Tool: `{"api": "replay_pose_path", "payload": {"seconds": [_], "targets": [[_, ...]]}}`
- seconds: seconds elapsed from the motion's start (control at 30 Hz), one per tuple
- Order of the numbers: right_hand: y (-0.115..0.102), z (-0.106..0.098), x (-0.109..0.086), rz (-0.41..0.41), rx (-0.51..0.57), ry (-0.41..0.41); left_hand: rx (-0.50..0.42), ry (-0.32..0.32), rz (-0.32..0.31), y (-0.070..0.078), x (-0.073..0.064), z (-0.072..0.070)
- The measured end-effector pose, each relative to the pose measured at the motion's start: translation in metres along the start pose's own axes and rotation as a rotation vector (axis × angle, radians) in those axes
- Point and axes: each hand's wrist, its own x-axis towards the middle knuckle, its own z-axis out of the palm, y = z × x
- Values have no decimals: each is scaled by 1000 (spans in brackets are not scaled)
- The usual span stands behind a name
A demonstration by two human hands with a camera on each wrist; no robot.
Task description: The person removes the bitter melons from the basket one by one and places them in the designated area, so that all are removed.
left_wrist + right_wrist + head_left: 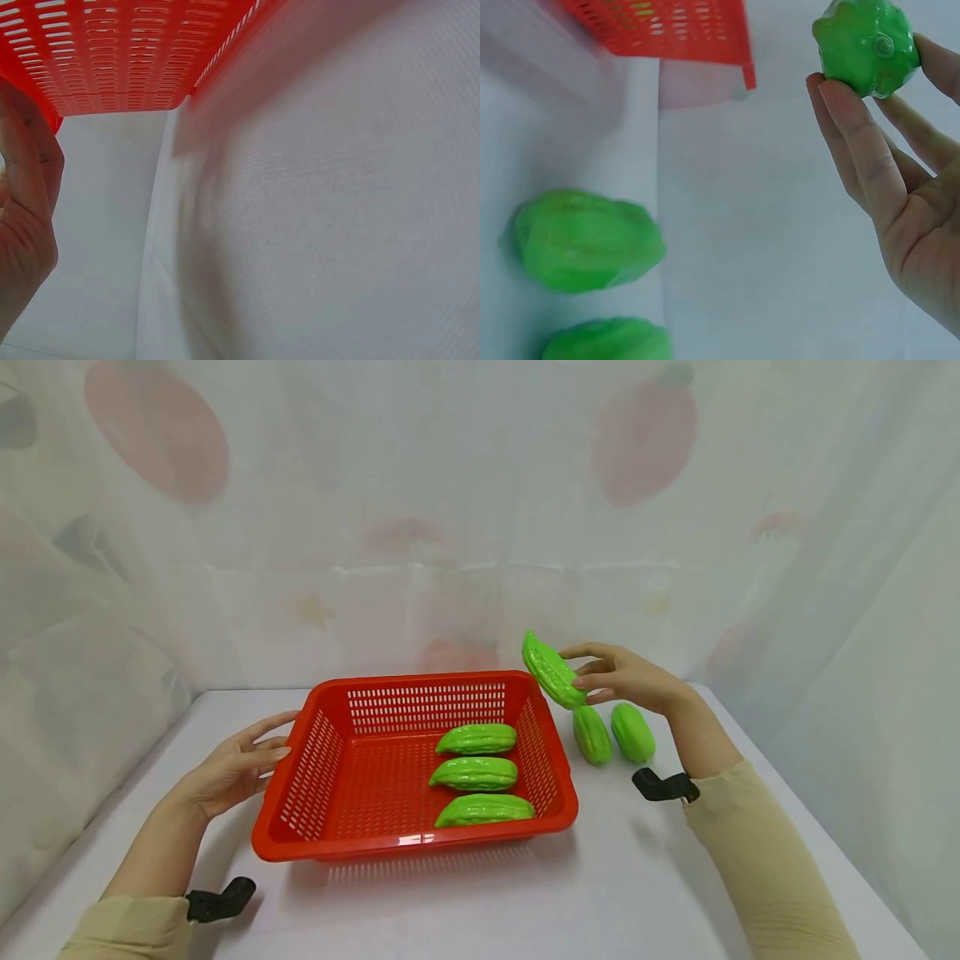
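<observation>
Between the thumb and fingers of my right hand (626, 677), a glossy green bitter melon (553, 672) is held up tilted, by the back right corner of the red plastic basket (420, 843). The right wrist view shows its round stem end (883, 46) pinched by the fingertips. Three more bitter melons lie side by side on the basket's right half: a back one (477, 739), a middle one (475, 773) and a front one (486, 810). My left hand (236, 768) rests with relaxed fingers against the basket's left outer side; the left wrist view shows it partly.
Two other bitter melons lie on the white table (615, 877) right of the basket, a near one (592, 735) and a farther-right one (633, 732). A pale printed curtain (465, 602) stands behind the table and along its sides.
</observation>
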Motion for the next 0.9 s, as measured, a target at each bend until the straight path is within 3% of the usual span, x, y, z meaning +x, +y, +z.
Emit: {"api": "replay_pose_path", "payload": {"seconds": [0.57,0.9], "targets": [[45,-10,-66,37,-6,184,3,27,-11,0,0,1],[71,-10,-94,42,30,247,-12,23,-10,-1,0,1]]}}
